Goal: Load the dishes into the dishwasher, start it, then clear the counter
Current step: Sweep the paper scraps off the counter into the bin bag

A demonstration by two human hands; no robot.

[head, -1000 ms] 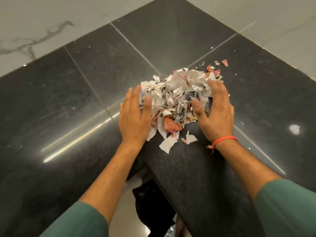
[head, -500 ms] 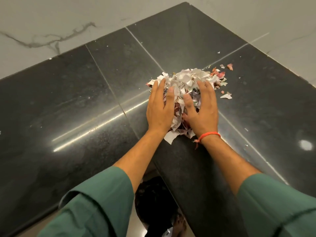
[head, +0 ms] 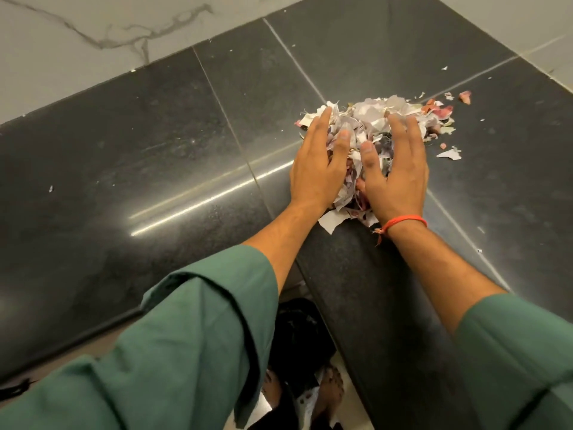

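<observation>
A heap of torn paper scraps (head: pixel 375 114), white, grey and pink, lies on the black stone counter (head: pixel 155 169) near its inner corner. My left hand (head: pixel 317 164) presses against the heap's left side, palm down, fingers spread. Against the right side rests my right hand (head: pixel 398 172), with an orange thread on its wrist. The two hands cup the pile between them, thumbs nearly touching on top. The lower part of the heap is hidden under my palms.
Loose scraps (head: pixel 449 154) and crumbs are scattered right of the heap. A marble wall (head: pixel 93 32) runs behind the counter. Below the counter's inner corner sits a black bag (head: pixel 297 339) on the floor, next to my bare feet (head: pixel 331 386).
My hands have closed in from either side and squeezed the spread scraps into a tighter heap. The view has shifted, so the pile sits further right.
</observation>
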